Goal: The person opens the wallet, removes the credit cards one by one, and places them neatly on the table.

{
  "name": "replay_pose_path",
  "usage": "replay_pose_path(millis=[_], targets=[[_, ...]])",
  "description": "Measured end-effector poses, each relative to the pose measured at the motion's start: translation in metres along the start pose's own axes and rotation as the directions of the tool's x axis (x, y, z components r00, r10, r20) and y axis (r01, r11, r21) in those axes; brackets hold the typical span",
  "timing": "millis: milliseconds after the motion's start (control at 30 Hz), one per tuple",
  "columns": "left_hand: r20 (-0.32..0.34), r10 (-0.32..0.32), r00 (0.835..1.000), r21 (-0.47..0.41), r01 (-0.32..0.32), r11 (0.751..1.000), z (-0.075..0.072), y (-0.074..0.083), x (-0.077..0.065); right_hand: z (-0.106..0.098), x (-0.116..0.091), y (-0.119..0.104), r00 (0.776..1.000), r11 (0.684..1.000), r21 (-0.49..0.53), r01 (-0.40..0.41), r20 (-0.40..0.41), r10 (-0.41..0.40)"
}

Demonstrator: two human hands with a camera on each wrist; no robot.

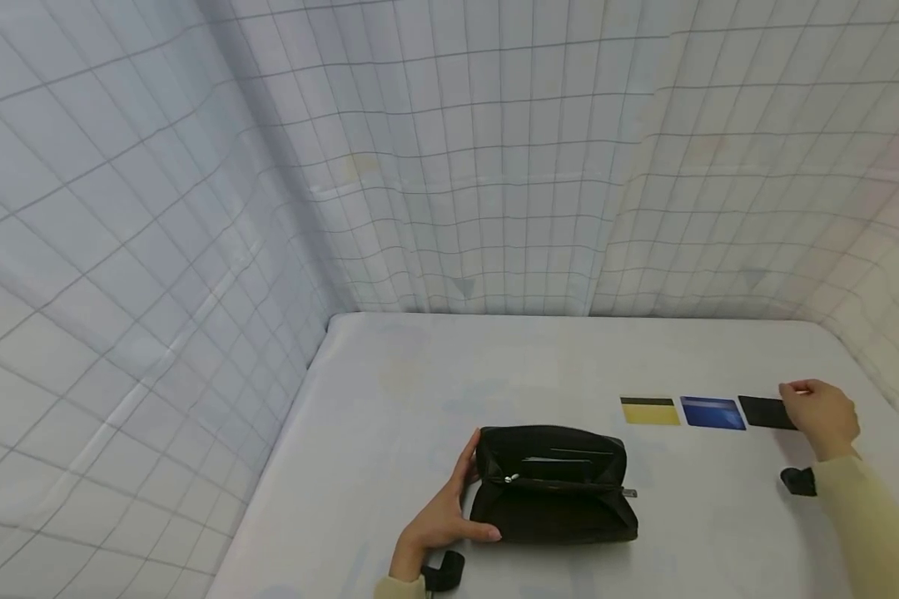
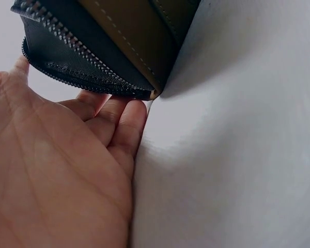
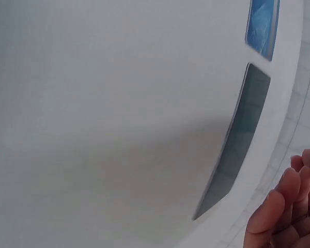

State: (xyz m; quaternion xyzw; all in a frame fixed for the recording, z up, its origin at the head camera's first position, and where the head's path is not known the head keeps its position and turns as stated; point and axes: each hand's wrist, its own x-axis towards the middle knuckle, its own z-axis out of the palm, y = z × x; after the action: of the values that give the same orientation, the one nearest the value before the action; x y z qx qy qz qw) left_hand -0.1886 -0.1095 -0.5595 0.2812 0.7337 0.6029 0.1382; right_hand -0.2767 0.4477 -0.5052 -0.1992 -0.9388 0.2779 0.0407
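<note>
A black zip-around wallet (image 1: 558, 522) stands unzipped on the table, its mouth spread and card slots showing inside. My left hand (image 1: 444, 517) grips its left end, thumb at the front and fingers behind. In the left wrist view, fingertips touch the wallet's lower corner beside the zip teeth (image 2: 77, 44). Over at the right, my right hand (image 1: 822, 413) hovers by a black card (image 1: 766, 412), fingers loosely curled and holding nothing. The right wrist view shows that black card (image 3: 235, 142) lying flat, apart from the fingers. A blue card (image 1: 712, 413) and a yellow-and-black card (image 1: 650, 411) continue the row.
The white-covered table (image 1: 389, 391) holds the wallet near the front and the cards farther back at right. White grid-patterned curtains (image 1: 457, 208) rise behind it and along both sides. A black wrist device (image 1: 798, 481) sits on the right wrist.
</note>
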Motion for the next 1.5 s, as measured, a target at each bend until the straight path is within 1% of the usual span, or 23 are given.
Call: replay_pose_path(millis=[67,100,200,233,267,333,400,433,467,567,600,667,800,900,1000,1067,1167,1200,1233,1267,1333,1433,1500], targets=[[0.006,0.007,1.0,-0.001,-0.007,1.0,-0.001,0.0,0.0,0.005,-0.001,-0.011,0.995,0.995,0.002,0.1,-0.004,-0.1],[0.009,0.013,1.0,-0.001,-0.013,1.0,-0.001,0.0,0.001,0.008,-0.002,-0.018,0.988,0.988,0.001,0.157,-0.005,-0.157],[0.012,0.024,1.0,0.003,-0.025,1.0,-0.001,-0.001,0.002,0.017,-0.007,-0.04,0.951,0.951,0.01,0.309,-0.002,-0.309],[0.01,0.026,1.0,0.003,-0.026,1.0,-0.001,-0.001,0.002,0.022,-0.009,-0.048,0.942,0.942,0.017,0.335,-0.003,-0.335],[0.007,0.025,1.0,0.002,-0.025,1.0,-0.001,-0.002,0.002,0.026,-0.012,-0.056,0.929,0.929,0.024,0.369,0.014,-0.37],[-0.001,0.02,1.0,-0.001,-0.02,1.0,0.0,-0.003,0.001,0.034,-0.02,-0.071,0.903,0.905,0.055,0.422,0.062,-0.425],[-0.005,0.018,1.0,-0.004,-0.018,1.0,0.001,-0.004,0.001,0.042,-0.032,-0.083,0.878,0.887,0.089,0.452,0.131,-0.461],[-0.006,0.019,1.0,-0.006,-0.019,1.0,0.001,-0.004,0.001,0.045,-0.039,-0.088,0.862,0.877,0.113,0.467,0.165,-0.48],[-0.005,0.021,1.0,-0.006,-0.021,1.0,0.002,-0.004,0.001,0.048,-0.046,-0.092,0.834,0.86,0.143,0.49,0.21,-0.51],[-0.002,0.023,1.0,-0.01,-0.023,1.0,0.003,-0.004,0.0,0.057,-0.068,-0.099,0.775,0.832,0.218,0.51,0.303,-0.555],[-0.002,0.023,1.0,-0.008,-0.023,1.0,0.003,-0.004,0.0,0.059,-0.075,-0.099,0.755,0.824,0.242,0.512,0.33,-0.566],[-0.003,0.008,1.0,-0.009,-0.008,1.0,0.004,-0.003,-0.001,0.064,-0.086,-0.098,0.729,0.815,0.279,0.507,0.366,-0.579],[-0.023,-0.027,0.999,0.004,0.027,1.0,0.005,0.001,-0.003,0.072,-0.102,-0.091,0.717,0.821,0.328,0.468,0.402,-0.569],[-0.038,-0.039,0.999,0.019,0.039,0.999,0.006,0.002,-0.004,0.076,-0.112,-0.088,0.715,0.835,0.367,0.41,0.44,-0.544],[-0.047,-0.04,0.998,0.039,0.042,0.998,0.006,0.003,-0.003,0.079,-0.121,-0.087,0.696,0.841,0.415,0.347,0.487,-0.528],[-0.047,-0.042,0.998,0.055,0.045,0.997,0.006,0.003,-0.002,0.083,-0.127,-0.088,0.674,0.839,0.458,0.293,0.524,-0.521],[-0.043,-0.04,0.998,0.061,0.042,0.997,0.006,0.004,-0.002,0.087,-0.136,-0.092,0.624,0.815,0.543,0.203,0.57,-0.535],[-0.042,-0.041,0.998,0.06,0.043,0.997,0.006,0.004,-0.002,0.088,-0.139,-0.093,0.61,0.807,0.564,0.172,0.583,-0.537],[-0.04,-0.038,0.998,0.06,0.041,0.997,0.007,0.003,-0.002,0.089,-0.141,-0.094,0.601,0.802,0.579,0.147,0.592,-0.537],[-0.04,-0.033,0.999,0.057,0.036,0.998,0.007,0.003,-0.002,0.09,-0.143,-0.095,0.597,0.798,0.589,0.125,0.598,-0.535],[-0.039,-0.03,0.999,0.054,0.032,0.998,0.008,0.003,-0.001,0.092,-0.146,-0.096,0.598,0.795,0.598,0.099,0.603,-0.528],[-0.037,-0.03,0.999,0.05,0.032,0.998,0.009,0.003,-0.001,0.092,-0.148,-0.097,0.612,0.8,0.596,0.071,0.608,-0.507],[-0.033,-0.031,0.999,0.053,0.032,0.998,0.009,0.004,-0.001,0.092,-0.149,-0.098,0.615,0.803,0.592,0.067,0.61,-0.5]])
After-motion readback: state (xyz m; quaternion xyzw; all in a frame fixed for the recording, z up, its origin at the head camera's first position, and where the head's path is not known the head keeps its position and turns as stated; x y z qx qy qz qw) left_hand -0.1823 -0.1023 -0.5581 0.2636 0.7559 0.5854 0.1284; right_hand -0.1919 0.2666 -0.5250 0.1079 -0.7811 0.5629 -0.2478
